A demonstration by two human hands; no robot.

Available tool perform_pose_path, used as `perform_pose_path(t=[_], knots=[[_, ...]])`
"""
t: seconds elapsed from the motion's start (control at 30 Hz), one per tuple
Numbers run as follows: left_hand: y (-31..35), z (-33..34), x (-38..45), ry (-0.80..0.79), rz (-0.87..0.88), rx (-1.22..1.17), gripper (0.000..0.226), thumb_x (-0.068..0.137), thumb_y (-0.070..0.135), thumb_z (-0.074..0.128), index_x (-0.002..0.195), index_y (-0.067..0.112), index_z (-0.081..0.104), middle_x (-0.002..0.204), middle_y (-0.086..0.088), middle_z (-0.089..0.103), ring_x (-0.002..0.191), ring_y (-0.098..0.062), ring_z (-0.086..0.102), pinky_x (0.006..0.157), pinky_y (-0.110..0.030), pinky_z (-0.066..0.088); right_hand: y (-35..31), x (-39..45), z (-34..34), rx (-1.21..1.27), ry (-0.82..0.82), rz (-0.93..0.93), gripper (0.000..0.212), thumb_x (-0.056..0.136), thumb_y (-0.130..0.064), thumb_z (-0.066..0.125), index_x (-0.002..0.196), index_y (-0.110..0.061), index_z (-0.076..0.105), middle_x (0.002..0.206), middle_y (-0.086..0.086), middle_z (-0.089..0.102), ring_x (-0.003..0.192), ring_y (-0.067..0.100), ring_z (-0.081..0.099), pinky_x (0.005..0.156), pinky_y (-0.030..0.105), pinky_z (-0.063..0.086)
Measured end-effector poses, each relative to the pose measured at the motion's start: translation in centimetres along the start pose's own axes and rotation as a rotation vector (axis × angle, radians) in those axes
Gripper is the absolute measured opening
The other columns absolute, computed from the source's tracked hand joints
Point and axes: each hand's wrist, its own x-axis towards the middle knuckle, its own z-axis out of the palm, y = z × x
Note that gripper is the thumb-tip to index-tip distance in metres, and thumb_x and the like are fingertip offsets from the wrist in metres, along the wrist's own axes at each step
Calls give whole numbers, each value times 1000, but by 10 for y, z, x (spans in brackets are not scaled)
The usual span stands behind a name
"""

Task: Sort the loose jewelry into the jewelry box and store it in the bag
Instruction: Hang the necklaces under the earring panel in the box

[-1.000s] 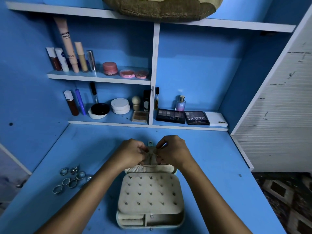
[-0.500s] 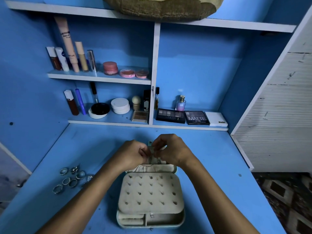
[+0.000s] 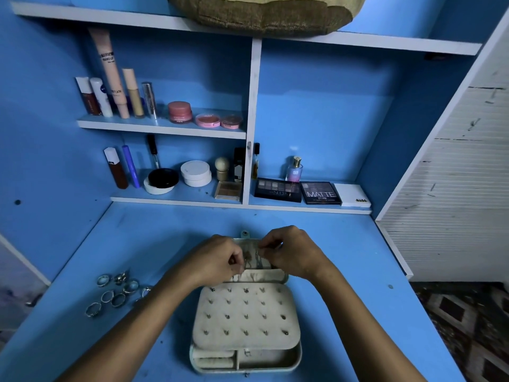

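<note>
Beige jewelry box (image 3: 245, 321) open, perhaps necklaces in lid.

Both forearms were bare to the frame's edge, no sleeves showing; the left hand (image 3: 213, 259) and right hand (image 3: 293, 250) wore no gloves.

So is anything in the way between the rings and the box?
Only the left forearm crosses the bare desk between the rings and the open box. Both hands are busy at its lid.
</note>
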Motion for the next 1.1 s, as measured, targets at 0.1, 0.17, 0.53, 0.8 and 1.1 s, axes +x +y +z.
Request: perform_pose_path(t=[0.1,0.17,0.53,0.8,1.1], knots=[[3,-1,1,14,36,-39,10,92,28,67,83,27,70,81,19,61,73,5,57,61,-10,41,5,-4,1,-53,-58,11,10,87,-18,71,88,-26,76,85,-14,71,76,-3,63,61,4,43],[5,0,2,15,36,-90,9,94,27,63,88,25,69,82,17,64,72,8,58,59,-7,41,7,-6,2,-83,-76,2,11,87,-16,68,88,-23,77,86,-10,74,80,3,67,62,8,48],[-7,-3,7,50,-15,-103,22,93,8,61,96,28,68,94,16,64,88,1,61,75,-15,51,7,-7,5,-184,-138,-49,11,83,-31,77,91,-25,79,90,-11,74,83,2,65,68,9,46],[-3,3,8,23,-5,22,29,94,6,56,114,24,67,104,10,60,95,-6,57,81,-21,49,7,-11,4,-204,-167,-63,6,88,-21,71,90,-23,76,93,-10,71,89,8,63,83,24,54],[5,2,6,-72,-46,10,18,93,13,56,82,26,60,78,15,58,66,-1,53,50,-9,34,9,-14,0,-125,-192,-78,9,91,-17,65,90,-21,73,81,-20,60,78,-1,55,67,11,42]])
